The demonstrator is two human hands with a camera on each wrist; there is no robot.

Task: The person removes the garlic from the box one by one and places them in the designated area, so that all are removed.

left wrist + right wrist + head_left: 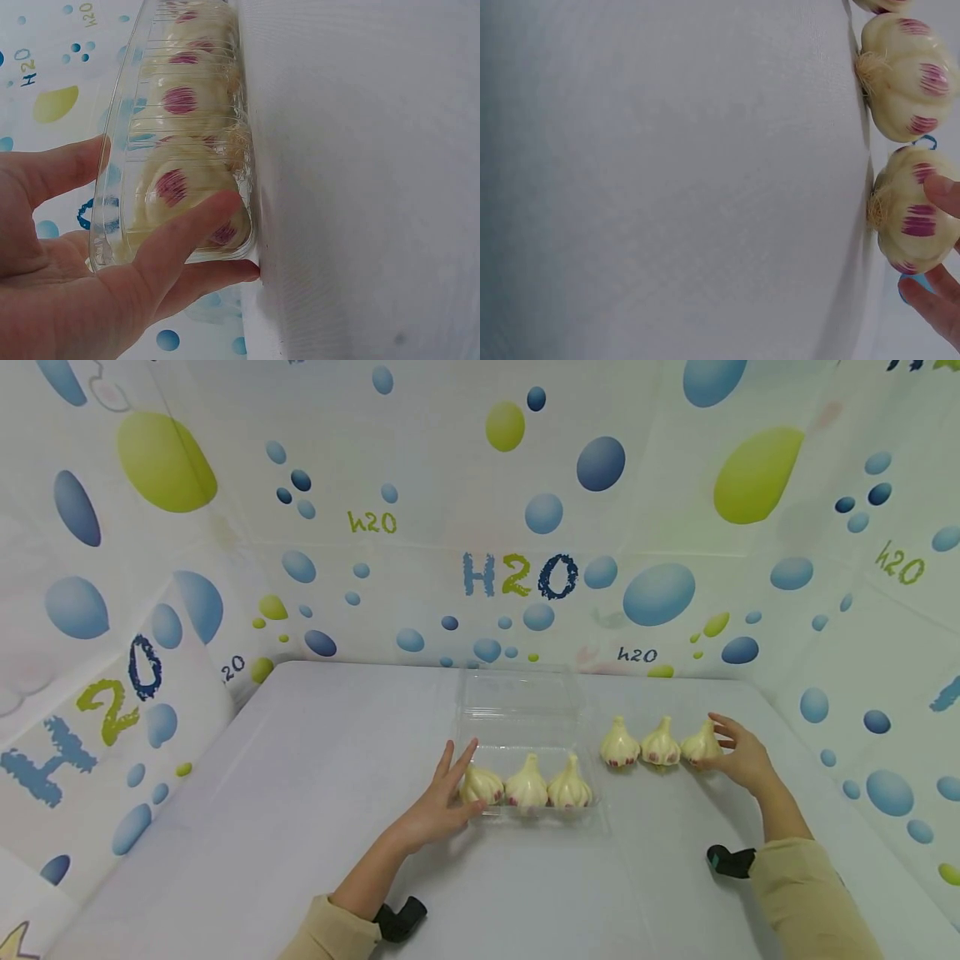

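A clear plastic clamshell box (491,814) lies with its lid (517,697) folded back. Three garlic bulbs (527,783) stand in a row in its base. My left hand (438,810) holds the base's left end, the thumb (191,229) against the near wall and other fingers spread around the end. Right of the box, two more garlic bulbs (661,745) (620,745) stand on the table. The rightmost garlic bulb (915,214) is between the thumb and fingers of my right hand (746,762), which grips it from the right. Purple streaks mark the bulbs.
A white-covered table (315,760) carries everything. Behind it and along both sides hangs a white sheet (420,452) printed with blue and green drops. Black wrist devices (401,918) show by both sleeves.
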